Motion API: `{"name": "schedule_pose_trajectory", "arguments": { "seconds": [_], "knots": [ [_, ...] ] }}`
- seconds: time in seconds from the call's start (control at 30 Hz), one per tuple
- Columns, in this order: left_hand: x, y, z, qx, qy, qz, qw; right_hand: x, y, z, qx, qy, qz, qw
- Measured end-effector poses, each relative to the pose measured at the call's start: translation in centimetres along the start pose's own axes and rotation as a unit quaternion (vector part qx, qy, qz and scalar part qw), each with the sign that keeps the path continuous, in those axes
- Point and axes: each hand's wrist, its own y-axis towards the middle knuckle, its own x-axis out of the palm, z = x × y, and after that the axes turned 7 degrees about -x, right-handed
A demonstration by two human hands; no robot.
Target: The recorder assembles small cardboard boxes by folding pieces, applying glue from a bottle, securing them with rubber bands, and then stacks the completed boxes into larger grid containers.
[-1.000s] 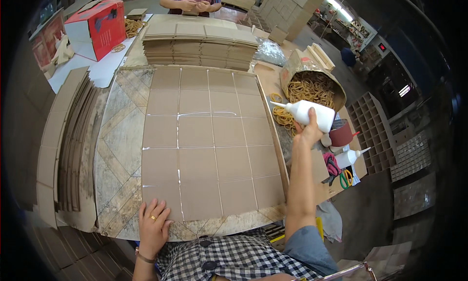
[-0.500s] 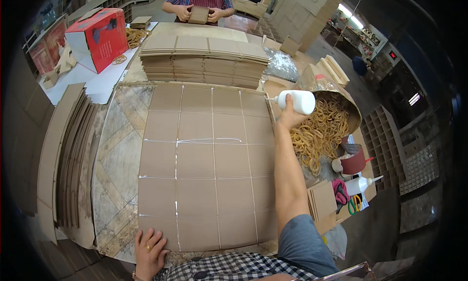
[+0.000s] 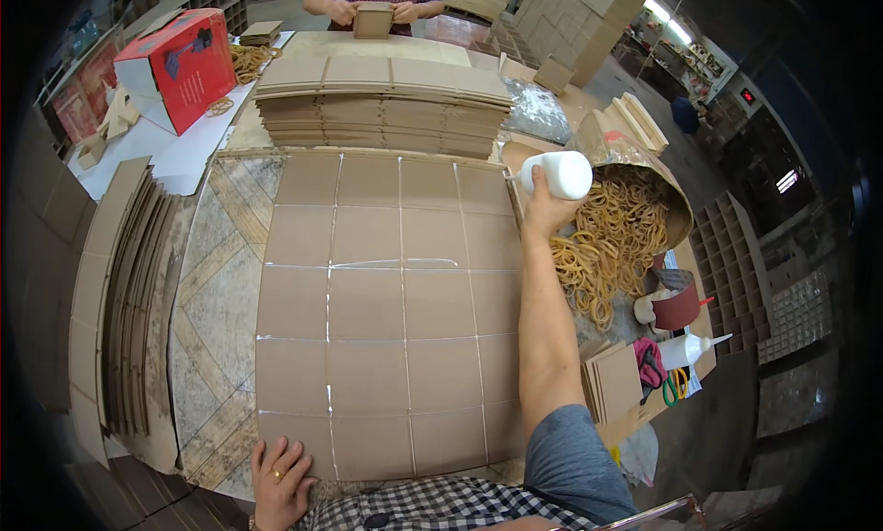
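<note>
My right hand grips a white squeeze bottle, held on its side with the nozzle pointing left, at the far right corner of a large brown cardboard sheet. Creases divide the sheet into a grid, and thin whitish, glue-like lines run along many of them. One loose line curves across the middle. Whether the nozzle touches the sheet I cannot tell. My left hand rests with fingers apart on the sheet's near left corner, holding nothing.
Behind the sheet stands a stack of folded cardboard; more cardboard leans at left. On the right are a container spilling rubber bands, a tape roll, another bottle and scissors. A co-worker's hands hold a small box.
The bottle has tipped so more of its base shows, and its nozzle has shifted slightly. My left hand stays on the sheet. Across the table, the co-worker's box has turned more upright.
</note>
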Motion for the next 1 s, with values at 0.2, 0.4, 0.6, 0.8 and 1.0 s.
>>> {"name": "schedule_pose_trajectory", "arguments": {
  "seconds": [0.2, 0.4, 0.6, 0.8, 1.0],
  "knots": [
    [-0.2, 0.2, 0.2, 0.016, -0.003, -0.004, 1.0, -3.6, -0.5, 0.1, -0.015, 0.022, 0.001, 1.0],
    [-0.2, -0.1, 0.3, 0.018, -0.003, 0.009, 1.0, -7.6, -2.0, -2.4, -0.021, 0.02, -0.004, 1.0],
    [-0.1, -0.2, 0.5, 0.028, -0.006, 0.019, 0.999, -12.0, -3.6, -3.1, -0.016, 0.012, -0.021, 1.0],
    [0.1, -0.4, 0.4, 0.046, -0.01, 0.032, 0.998, -16.7, -5.7, -6.0, -0.016, 0.002, -0.016, 1.0],
    [0.5, -0.5, 0.3, 0.056, 0.0, 0.041, 0.998, -21.6, -8.3, -9.3, -0.022, -0.001, -0.03, 0.999]
  ]
}}
